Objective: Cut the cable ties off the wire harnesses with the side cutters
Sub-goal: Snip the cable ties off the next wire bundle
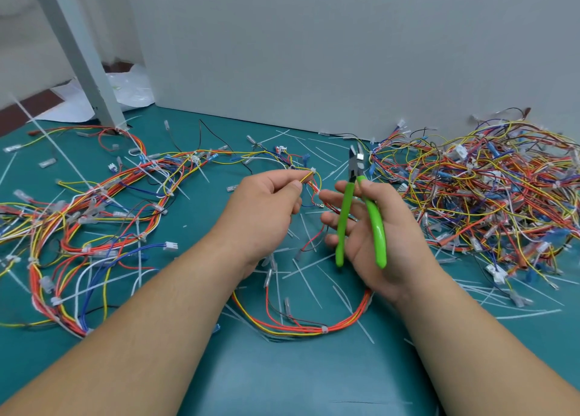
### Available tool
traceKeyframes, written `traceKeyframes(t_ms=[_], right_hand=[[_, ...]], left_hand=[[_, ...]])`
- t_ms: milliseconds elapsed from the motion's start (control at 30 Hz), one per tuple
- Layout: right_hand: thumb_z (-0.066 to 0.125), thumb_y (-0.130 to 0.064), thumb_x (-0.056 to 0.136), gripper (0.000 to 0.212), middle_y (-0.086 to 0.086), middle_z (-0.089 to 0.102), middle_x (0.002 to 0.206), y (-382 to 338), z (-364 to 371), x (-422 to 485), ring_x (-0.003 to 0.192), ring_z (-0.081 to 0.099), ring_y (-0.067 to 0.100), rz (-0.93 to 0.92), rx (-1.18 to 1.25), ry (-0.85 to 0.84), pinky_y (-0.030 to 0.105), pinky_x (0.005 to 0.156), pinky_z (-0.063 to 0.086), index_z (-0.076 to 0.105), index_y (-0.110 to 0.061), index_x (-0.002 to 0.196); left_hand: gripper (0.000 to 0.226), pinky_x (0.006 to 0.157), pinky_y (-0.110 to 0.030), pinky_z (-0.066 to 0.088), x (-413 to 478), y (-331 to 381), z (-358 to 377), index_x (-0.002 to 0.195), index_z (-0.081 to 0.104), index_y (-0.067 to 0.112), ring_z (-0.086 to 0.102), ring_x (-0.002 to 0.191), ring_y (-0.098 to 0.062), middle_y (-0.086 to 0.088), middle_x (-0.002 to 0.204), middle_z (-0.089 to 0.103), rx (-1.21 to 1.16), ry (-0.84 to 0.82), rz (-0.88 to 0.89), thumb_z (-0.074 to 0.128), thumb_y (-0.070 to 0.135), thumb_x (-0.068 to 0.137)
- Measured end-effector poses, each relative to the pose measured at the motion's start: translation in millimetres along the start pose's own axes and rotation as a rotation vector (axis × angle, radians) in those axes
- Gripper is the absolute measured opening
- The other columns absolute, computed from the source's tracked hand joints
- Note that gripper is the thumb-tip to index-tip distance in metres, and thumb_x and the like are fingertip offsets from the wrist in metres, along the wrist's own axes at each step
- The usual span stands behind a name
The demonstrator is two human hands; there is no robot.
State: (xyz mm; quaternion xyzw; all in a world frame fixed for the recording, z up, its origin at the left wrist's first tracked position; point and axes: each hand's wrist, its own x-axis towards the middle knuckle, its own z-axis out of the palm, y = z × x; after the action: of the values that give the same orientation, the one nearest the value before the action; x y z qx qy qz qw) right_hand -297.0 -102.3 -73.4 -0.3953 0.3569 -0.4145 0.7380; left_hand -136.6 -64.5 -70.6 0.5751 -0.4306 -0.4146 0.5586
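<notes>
My left hand (266, 205) pinches a wire harness (314, 326) of red, yellow and orange wires near a white cable tie (313, 170) at its upper end. The harness loops down under both wrists onto the green mat. My right hand (373, 237) holds green-handled side cutters (361, 208) upright, jaws slightly apart and pointing away from me. The jaws sit to the right of the held tie, apart from it. Another small tie (317, 193) sits on the wires between my hands.
A large tangled pile of harnesses (489, 189) lies at the right. More harnesses (94, 215) spread across the left. Cut white tie strips (306, 277) litter the green mat (298, 378). A grey wall panel (345, 55) stands behind, a white post (84, 55) at the back left.
</notes>
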Motion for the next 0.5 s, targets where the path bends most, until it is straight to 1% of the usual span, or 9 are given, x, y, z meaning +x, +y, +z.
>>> traceKeyframes(t_ms=[67,100,200,233,300,333,400,500], right_hand=[[0.061,-0.041,0.08,0.049,0.014,0.071,0.116,-0.2,0.1,-1.3,0.075,0.063,0.022,0.065,0.062,-0.099,0.032,0.059,0.042,0.068,-0.018,0.123],[0.061,-0.04,0.081,0.052,0.015,0.071,0.116,-0.5,0.0,-1.8,0.075,0.062,0.022,0.076,0.088,-0.147,0.033,0.06,0.041,0.066,-0.019,0.128],[0.061,-0.041,0.08,0.065,0.008,0.07,0.105,-1.0,-2.7,-1.7,0.072,0.059,0.021,0.05,0.141,-0.231,0.033,0.06,0.037,0.058,-0.016,0.14],[0.06,-0.041,0.08,0.067,0.006,0.07,0.103,-0.9,-3.4,-1.3,0.071,0.058,0.02,0.045,0.141,-0.238,0.032,0.06,0.036,0.056,-0.013,0.141],[0.057,-0.041,0.079,0.068,0.005,0.071,0.108,0.2,-4.7,-0.3,0.069,0.057,0.019,0.053,0.137,-0.232,0.032,0.059,0.036,0.055,-0.009,0.139],[0.056,-0.04,0.079,0.067,0.006,0.07,0.113,0.5,-5.3,0.2,0.07,0.055,0.018,0.054,0.138,-0.224,0.031,0.059,0.036,0.056,-0.007,0.138],[0.055,-0.039,0.079,0.065,0.009,0.068,0.118,0.1,-6.9,1.3,0.07,0.053,0.017,0.037,0.155,-0.212,0.031,0.06,0.036,0.059,-0.006,0.135],[0.058,-0.037,0.074,0.058,0.009,0.065,0.108,-2.5,-8.8,2.4,0.068,0.05,0.017,-0.002,0.252,-0.233,0.032,0.061,0.035,0.064,-0.006,0.123]], left_hand=[[0.027,0.046,-0.015,0.033,-1.0,-1.9,-0.3,0.114,0.074,0.031,0.04,0.047,-0.003,0.008,0.063,0.052,0.073,-0.033,0.032,0.052,0.019,0.104],[0.027,0.046,-0.014,0.035,-2.2,-2.6,-0.2,0.113,0.074,0.033,0.042,0.047,-0.002,0.011,0.061,0.053,0.115,-0.053,0.048,0.053,0.018,0.104],[0.029,0.049,-0.013,0.038,-6.1,-4.2,2.4,0.11,0.072,0.041,0.045,0.048,0.0,0.016,0.06,0.058,0.215,-0.14,0.067,0.055,0.019,0.103],[0.029,0.052,-0.015,0.039,-7.2,-4.8,3.5,0.11,0.071,0.043,0.046,0.051,-0.001,0.015,0.064,0.06,0.234,-0.164,0.07,0.055,0.019,0.103],[0.028,0.056,-0.02,0.041,-7.9,-5.3,5.1,0.11,0.07,0.042,0.048,0.056,-0.006,0.01,0.069,0.063,0.233,-0.187,0.049,0.055,0.019,0.104],[0.026,0.057,-0.021,0.042,-7.7,-4.9,5.4,0.11,0.07,0.039,0.049,0.056,-0.008,0.01,0.068,0.063,0.211,-0.185,0.027,0.055,0.019,0.103],[0.023,0.055,-0.019,0.045,-7.4,-2.4,4.9,0.108,0.073,0.03,0.055,0.056,-0.008,0.01,0.067,0.066,0.167,-0.16,-0.021,0.055,0.017,0.102],[0.02,0.052,-0.016,0.046,-6.1,2.7,3.0,0.1,0.077,0.024,0.06,0.059,-0.007,0.009,0.069,0.068,0.095,-0.066,-0.059,0.057,0.018,0.1]])
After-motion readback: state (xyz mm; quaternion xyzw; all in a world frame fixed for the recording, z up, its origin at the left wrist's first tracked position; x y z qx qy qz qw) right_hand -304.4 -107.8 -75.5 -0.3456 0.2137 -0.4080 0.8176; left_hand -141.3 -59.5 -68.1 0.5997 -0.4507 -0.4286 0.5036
